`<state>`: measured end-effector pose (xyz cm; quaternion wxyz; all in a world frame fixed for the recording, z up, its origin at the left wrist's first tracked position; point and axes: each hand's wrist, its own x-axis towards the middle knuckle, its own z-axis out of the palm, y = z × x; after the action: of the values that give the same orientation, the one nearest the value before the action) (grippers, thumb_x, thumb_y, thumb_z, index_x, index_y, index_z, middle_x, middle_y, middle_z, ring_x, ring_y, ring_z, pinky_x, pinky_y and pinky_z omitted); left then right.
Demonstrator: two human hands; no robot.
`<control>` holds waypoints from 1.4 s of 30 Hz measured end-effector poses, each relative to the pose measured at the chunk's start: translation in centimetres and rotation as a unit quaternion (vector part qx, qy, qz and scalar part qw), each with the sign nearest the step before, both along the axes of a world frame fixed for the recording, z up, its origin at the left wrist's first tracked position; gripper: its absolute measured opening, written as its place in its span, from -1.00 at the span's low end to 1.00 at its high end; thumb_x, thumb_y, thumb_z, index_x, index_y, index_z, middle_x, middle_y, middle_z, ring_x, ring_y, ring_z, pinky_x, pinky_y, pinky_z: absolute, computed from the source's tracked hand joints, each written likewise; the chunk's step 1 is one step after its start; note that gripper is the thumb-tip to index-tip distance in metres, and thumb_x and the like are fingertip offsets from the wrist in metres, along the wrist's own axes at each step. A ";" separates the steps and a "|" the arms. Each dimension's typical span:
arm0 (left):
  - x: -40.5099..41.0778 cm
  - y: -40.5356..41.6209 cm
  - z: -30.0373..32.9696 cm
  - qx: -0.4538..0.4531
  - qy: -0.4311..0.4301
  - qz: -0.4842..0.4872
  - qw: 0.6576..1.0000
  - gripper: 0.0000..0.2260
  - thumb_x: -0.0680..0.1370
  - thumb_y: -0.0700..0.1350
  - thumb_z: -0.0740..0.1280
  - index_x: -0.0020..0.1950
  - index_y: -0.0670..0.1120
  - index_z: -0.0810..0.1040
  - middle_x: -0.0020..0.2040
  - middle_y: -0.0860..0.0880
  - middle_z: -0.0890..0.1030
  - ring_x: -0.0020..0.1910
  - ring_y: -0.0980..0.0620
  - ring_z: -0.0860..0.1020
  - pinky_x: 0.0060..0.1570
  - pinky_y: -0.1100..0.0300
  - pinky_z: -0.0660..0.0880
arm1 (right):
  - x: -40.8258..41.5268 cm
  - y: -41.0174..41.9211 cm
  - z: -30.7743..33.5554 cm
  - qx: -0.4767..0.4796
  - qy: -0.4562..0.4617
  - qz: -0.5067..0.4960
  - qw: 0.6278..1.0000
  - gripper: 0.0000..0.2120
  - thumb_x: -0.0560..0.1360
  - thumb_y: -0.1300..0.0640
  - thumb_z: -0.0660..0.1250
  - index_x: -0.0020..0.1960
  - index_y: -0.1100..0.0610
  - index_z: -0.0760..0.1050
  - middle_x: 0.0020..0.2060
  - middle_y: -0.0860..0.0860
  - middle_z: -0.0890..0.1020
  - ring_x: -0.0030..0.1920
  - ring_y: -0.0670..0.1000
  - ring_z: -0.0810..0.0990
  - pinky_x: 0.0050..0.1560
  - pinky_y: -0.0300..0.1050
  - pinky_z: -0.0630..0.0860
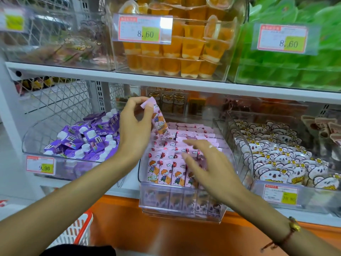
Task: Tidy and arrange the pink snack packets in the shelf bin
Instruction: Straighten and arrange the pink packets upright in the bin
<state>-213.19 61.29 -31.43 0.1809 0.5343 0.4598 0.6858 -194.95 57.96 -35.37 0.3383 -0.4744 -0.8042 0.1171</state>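
Clear bin (pixel 184 209) on the lower shelf, holding rows of pink packets (pixel 171 163). Right hand (pixel 208 167) hovers over them, fingers spread and empty; left hand (pixel 135 126) pinches one packet (pixel 158 121) above the back rows. Step: re-seating a stray; next, it likely needs slotting upright into a gap.

One view only, head-worn, wide-angle. The scene is seen from standing height, close to a shop shelf, aimed forward and slightly down. The clear bin (pixel 184 204) of pink packets is centred low in frame, within arm's reach; both forearms are seen entering from the bottom corners. The upper shelf (pixel 166 80) is caught at the top, bent by lens distortion. No second view, so no overlap.
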 end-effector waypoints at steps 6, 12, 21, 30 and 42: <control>2.6 -3.3 -0.1 -0.020 -0.004 -0.135 0.991 -0.90 0.59 -0.15 0.29 0.06 -0.04 0.57 -0.05 0.04 0.64 -0.04 0.18 0.59 0.02 0.26 0.54 | -1.5 -0.2 1.0 -0.027 0.137 0.024 0.990 -0.58 0.51 -0.22 0.17 0.35 -0.22 0.28 0.22 -0.35 0.40 0.21 -0.35 0.35 0.10 -0.54 0.27; 1.3 -3.4 -1.3 -0.029 0.008 -0.148 0.989 -0.79 0.54 -0.15 0.36 0.17 -0.02 0.56 0.10 0.13 0.62 0.07 0.29 0.56 0.02 0.45 0.47 | -1.6 0.5 1.6 -0.123 0.326 0.035 0.937 -0.83 0.48 0.07 0.38 0.00 -0.11 0.45 -0.22 -0.26 0.67 -0.18 -0.24 0.65 -0.19 -0.41 0.52; 1.6 -4.1 -3.2 -0.082 0.187 -0.162 0.966 -0.68 0.38 0.04 0.51 0.06 0.17 0.48 0.03 0.32 0.53 -0.01 0.26 0.52 -0.21 0.44 0.44 | -1.2 0.6 1.7 -0.217 0.430 0.033 0.876 -0.70 0.47 0.10 0.41 0.15 0.16 0.49 -0.07 0.12 0.70 -0.13 0.03 0.70 -0.20 -0.24 0.59; 1.5 -3.9 -3.4 -0.086 0.188 -0.157 0.966 -0.74 0.50 0.00 0.40 0.16 0.17 0.49 0.07 0.29 0.56 0.04 0.32 0.51 -0.07 0.41 0.47 | -0.9 0.5 1.8 -0.224 0.422 0.058 0.876 -0.76 0.53 0.03 0.31 0.15 0.09 0.52 -0.04 -0.01 0.70 -0.01 -0.06 0.67 -0.07 -0.26 0.58; 1.5 -3.6 -4.0 -0.073 0.202 -0.156 0.964 -0.68 0.52 -0.03 0.39 0.26 0.15 0.48 0.20 0.27 0.52 0.20 0.28 0.47 0.14 0.14 0.50 | -0.8 0.4 1.9 -0.170 0.399 -0.001 0.901 -0.77 0.49 0.07 0.37 0.11 0.11 0.55 -0.06 0.05 0.70 -0.07 -0.06 0.68 -0.11 -0.25 0.62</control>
<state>-211.72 57.74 -35.39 0.2271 0.7123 0.4464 0.4917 -195.77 58.31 -33.47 0.5451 -0.4392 -0.5696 0.4308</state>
